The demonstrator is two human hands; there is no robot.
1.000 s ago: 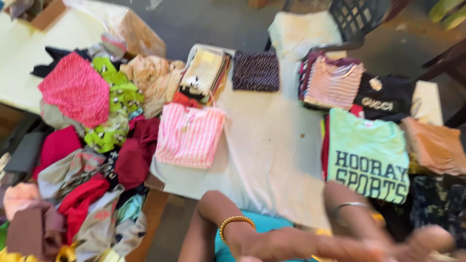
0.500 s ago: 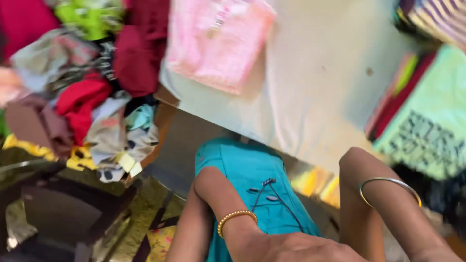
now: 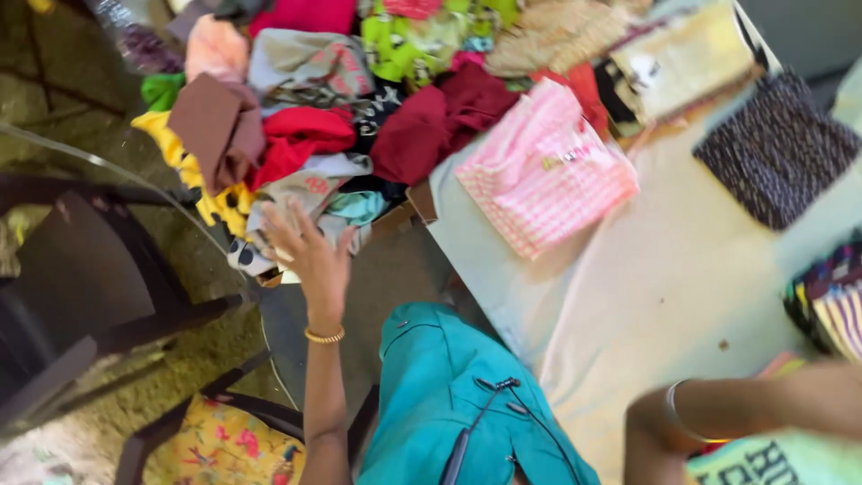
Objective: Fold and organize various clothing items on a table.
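In the head view, the left hand is spread wide and empty, reaching toward the heap of loose clothes at far left. The right hand is cut off at the right edge beyond its bangled wrist, grip unknowable. A folded pink checked garment lies on the pale tablecloth.

The left hand is held raised on a straight forearm, palm open and fingers spread, while only the bent right forearm is seen, its hand out of frame.
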